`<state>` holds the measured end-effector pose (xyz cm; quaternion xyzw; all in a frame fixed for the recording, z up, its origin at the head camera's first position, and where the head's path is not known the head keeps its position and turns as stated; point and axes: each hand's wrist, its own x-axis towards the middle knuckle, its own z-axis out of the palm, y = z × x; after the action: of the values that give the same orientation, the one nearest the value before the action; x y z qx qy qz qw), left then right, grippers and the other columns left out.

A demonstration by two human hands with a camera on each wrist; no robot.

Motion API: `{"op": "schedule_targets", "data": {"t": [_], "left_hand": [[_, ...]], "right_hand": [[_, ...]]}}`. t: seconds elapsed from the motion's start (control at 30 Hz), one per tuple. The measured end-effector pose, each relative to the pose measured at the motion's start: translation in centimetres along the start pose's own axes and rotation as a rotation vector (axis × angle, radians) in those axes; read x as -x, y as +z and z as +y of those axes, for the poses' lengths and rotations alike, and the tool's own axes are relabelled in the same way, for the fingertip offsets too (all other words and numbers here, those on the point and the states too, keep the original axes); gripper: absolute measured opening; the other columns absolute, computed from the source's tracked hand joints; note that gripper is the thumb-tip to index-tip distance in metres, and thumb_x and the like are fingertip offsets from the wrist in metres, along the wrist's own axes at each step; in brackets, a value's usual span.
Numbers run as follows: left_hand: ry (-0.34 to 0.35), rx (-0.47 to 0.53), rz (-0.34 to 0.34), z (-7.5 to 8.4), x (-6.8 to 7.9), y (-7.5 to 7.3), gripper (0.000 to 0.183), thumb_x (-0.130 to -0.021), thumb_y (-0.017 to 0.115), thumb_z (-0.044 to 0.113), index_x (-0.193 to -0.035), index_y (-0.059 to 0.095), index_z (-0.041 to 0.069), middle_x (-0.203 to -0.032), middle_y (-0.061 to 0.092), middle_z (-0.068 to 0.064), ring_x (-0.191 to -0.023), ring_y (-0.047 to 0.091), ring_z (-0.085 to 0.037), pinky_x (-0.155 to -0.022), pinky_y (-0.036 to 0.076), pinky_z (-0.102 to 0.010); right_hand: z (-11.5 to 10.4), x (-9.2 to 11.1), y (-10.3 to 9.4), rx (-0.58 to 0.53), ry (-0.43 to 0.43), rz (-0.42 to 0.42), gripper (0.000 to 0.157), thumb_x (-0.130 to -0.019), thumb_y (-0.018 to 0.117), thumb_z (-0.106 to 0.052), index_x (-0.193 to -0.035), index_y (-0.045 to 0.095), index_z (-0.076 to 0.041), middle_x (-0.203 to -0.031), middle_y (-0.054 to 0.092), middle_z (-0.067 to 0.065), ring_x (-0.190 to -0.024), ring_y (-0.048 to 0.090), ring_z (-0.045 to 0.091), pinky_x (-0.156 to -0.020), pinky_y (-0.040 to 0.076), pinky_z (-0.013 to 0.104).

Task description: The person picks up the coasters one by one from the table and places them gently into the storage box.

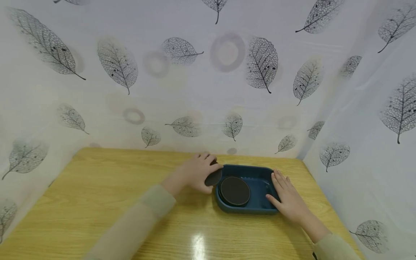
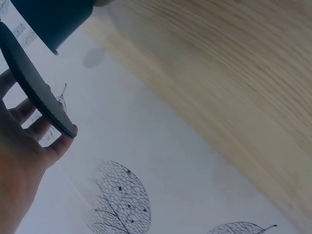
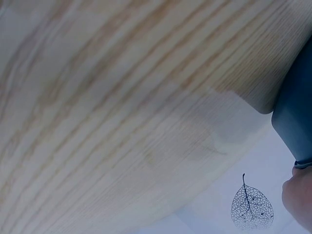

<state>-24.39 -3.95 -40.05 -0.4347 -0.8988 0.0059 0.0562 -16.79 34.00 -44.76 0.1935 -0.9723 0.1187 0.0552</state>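
My left hand point(image 1: 199, 172) grips a dark round coaster point(image 1: 213, 177) by its edge, just off the left end of a dark blue rectangular box point(image 1: 264, 210) with rounded corners. The left wrist view has this coaster point(image 2: 36, 87) tilted, with stitching along its rim and fingertips behind it. Inside the box, at its left end, lies another black round coaster point(image 1: 235, 191); whether more are under it I cannot tell. Straight fingers of my right hand point(image 1: 290, 198) rest on the box's right end, with the thumb reaching over the inner side. The right wrist view shows only part of this hand point(image 3: 298, 197) against the box point(image 3: 297, 117).
The box stands on a yellowish wooden table point(image 1: 107, 202), near its far edge. A white sheet point(image 1: 195, 90) printed with grey leaves hangs behind the table and along its right side.
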Motion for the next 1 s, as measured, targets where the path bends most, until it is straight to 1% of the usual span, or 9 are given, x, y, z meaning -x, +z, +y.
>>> {"op": "schedule_targets", "data": {"t": [0.13,0.3,0.47,0.57,0.7,0.83,0.93,1.0], "left_hand": [[0.021,0.007,-0.018,1.0,-1.4,-0.3,0.081,-0.085,0.070,0.057,-0.157,0.051,0.027,-0.150,0.052,-0.010,-0.134,0.048,-0.030,-0.108,0.046,-0.051],[0.049,-0.006,-0.061,2.3,-2.9,-0.2,0.081,-0.087,0.068,0.059,-0.159,0.048,0.028,-0.152,0.049,-0.008,-0.138,0.045,-0.029,-0.110,0.043,-0.049],[0.067,-0.035,-0.093,3.6,-4.2,-0.1,0.082,-0.089,0.068,0.062,-0.161,0.045,0.030,-0.156,0.047,-0.007,-0.143,0.044,-0.028,-0.112,0.043,-0.049],[0.075,-0.045,-0.107,4.3,-4.9,0.1,0.083,-0.090,0.066,0.064,-0.162,0.043,0.032,-0.157,0.046,-0.006,-0.143,0.045,-0.026,-0.112,0.043,-0.048],[0.082,-0.063,-0.120,5.2,-5.8,0.3,0.082,-0.092,0.065,0.066,-0.163,0.040,0.033,-0.159,0.044,-0.004,-0.144,0.044,-0.025,-0.114,0.043,-0.047],[0.082,-0.096,-0.135,6.1,-6.3,0.5,0.081,-0.094,0.062,0.068,-0.164,0.039,0.034,-0.163,0.041,-0.004,-0.148,0.042,-0.025,-0.118,0.042,-0.047],[0.082,-0.110,-0.143,6.5,-6.5,0.9,0.079,-0.095,0.061,0.069,-0.163,0.040,0.034,-0.165,0.041,-0.004,-0.150,0.041,-0.025,-0.120,0.041,-0.048],[0.082,-0.122,-0.144,6.7,-6.6,1.3,0.079,-0.095,0.060,0.070,-0.163,0.040,0.036,-0.164,0.042,-0.003,-0.151,0.041,-0.025,-0.121,0.041,-0.048]], "right_hand": [[0.1,0.0,0.0,0.004,-0.003,0.003,0.082,-0.105,0.063,-0.037,-0.163,0.028,0.010,-0.174,0.020,0.029,-0.161,0.021,0.047,-0.136,0.002,0.048],[0.2,0.2,0.2,0.010,-0.024,0.029,0.081,-0.105,0.063,-0.037,-0.163,0.029,0.010,-0.173,0.022,0.029,-0.163,0.021,0.044,-0.135,-0.007,0.035],[0.2,0.3,0.3,0.013,-0.038,0.045,0.081,-0.106,0.063,-0.037,-0.162,0.029,0.011,-0.172,0.023,0.030,-0.164,0.019,0.040,-0.133,-0.010,0.030],[0.2,0.3,0.3,0.013,-0.027,0.033,0.081,-0.106,0.062,-0.037,-0.163,0.028,0.011,-0.172,0.023,0.030,-0.163,0.020,0.043,-0.135,-0.008,0.034],[0.1,0.2,0.2,0.005,-0.007,0.007,0.082,-0.106,0.062,-0.036,-0.163,0.026,0.010,-0.174,0.020,0.029,-0.161,0.021,0.048,-0.136,-0.004,0.043],[0.1,0.1,0.2,-0.006,0.002,-0.005,0.082,-0.106,0.062,-0.036,-0.164,0.025,0.009,-0.175,0.018,0.028,-0.161,0.020,0.048,-0.136,-0.005,0.043],[0.1,0.0,0.3,-0.004,0.002,-0.003,0.082,-0.106,0.062,-0.036,-0.164,0.026,0.010,-0.174,0.019,0.028,-0.162,0.020,0.048,-0.136,-0.005,0.043],[0.1,0.0,0.3,0.000,0.005,-0.002,0.082,-0.106,0.062,-0.037,-0.163,0.027,0.010,-0.174,0.019,0.028,-0.161,0.020,0.048,-0.136,-0.002,0.046]]}}
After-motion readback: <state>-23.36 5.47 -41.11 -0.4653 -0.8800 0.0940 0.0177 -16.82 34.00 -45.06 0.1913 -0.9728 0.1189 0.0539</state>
